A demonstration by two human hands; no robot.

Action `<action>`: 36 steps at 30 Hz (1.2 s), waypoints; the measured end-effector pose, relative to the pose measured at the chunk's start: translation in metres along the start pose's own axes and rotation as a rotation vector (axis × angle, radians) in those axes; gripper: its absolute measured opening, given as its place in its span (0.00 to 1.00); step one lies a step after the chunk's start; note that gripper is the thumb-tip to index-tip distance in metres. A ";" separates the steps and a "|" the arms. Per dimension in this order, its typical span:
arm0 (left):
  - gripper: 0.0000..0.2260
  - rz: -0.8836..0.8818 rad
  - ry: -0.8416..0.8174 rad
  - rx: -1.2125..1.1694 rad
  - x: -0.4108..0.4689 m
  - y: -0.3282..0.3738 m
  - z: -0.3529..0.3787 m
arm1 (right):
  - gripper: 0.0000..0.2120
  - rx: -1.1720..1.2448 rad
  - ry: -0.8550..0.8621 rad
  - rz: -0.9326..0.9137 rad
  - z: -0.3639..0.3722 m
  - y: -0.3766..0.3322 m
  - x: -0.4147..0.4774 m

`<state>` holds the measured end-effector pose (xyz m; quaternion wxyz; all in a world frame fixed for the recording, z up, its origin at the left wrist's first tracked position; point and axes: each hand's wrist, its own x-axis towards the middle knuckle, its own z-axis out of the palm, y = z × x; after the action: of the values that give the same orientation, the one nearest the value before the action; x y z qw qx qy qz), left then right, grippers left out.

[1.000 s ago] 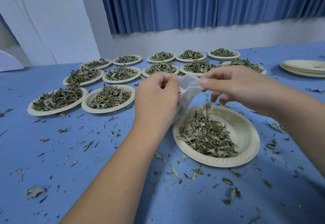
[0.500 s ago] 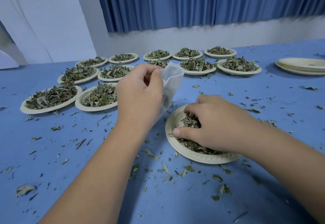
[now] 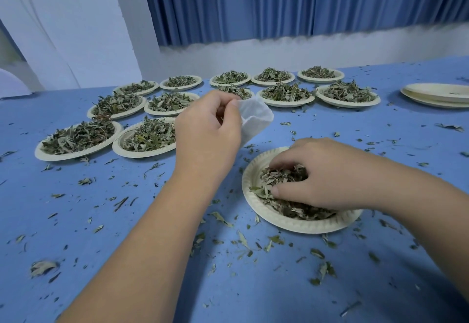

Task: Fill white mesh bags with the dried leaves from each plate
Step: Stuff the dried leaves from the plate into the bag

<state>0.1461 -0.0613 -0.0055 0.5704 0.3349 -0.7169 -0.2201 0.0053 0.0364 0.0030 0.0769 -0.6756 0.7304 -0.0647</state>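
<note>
My left hand (image 3: 206, 132) holds a white mesh bag (image 3: 255, 118) by its top edge, a little above the blue table. The bag hangs to the upper left of a cream paper plate (image 3: 256, 211) in front of me. On that plate lies a heap of dried leaves (image 3: 281, 178). My right hand (image 3: 322, 173) lies on the heap, fingers and thumb curled round a clump of leaves. The far side of the plate is hidden under this hand.
Several more plates of dried leaves (image 3: 78, 137) stand in rows at the left and back of the table. A stack of empty plates (image 3: 439, 94) sits at the far right. Loose leaf bits (image 3: 243, 240) litter the blue tablecloth. A blue curtain hangs behind.
My right hand let go of the bag, dropped onto the near plate and closed round the leaves. My left hand kept the bag, shifting slightly left.
</note>
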 end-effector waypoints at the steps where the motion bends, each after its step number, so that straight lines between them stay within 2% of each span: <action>1: 0.06 -0.001 -0.003 0.002 0.000 0.000 0.000 | 0.23 0.010 -0.043 -0.019 -0.003 0.002 -0.002; 4: 0.07 -0.002 -0.009 0.014 0.000 -0.002 0.000 | 0.29 -0.043 -0.132 -0.056 -0.011 0.009 -0.008; 7: 0.07 -0.005 -0.023 0.021 0.000 -0.002 0.001 | 0.32 -0.090 -0.152 -0.115 -0.007 0.007 -0.009; 12: 0.07 0.028 -0.056 0.037 -0.003 -0.003 0.004 | 0.29 -0.155 -0.089 -0.206 0.005 0.003 -0.003; 26: 0.07 0.041 -0.121 0.075 -0.004 -0.008 0.007 | 0.13 -0.208 0.048 -0.242 0.015 -0.002 0.004; 36: 0.07 0.041 -0.139 0.081 -0.006 -0.008 0.011 | 0.12 -0.146 0.153 -0.277 0.019 0.003 0.006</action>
<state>0.1382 -0.0633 -0.0174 0.5097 0.3269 -0.7698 -0.2019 0.0060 0.0307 -0.0164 -0.0377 -0.7667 0.6368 -0.0726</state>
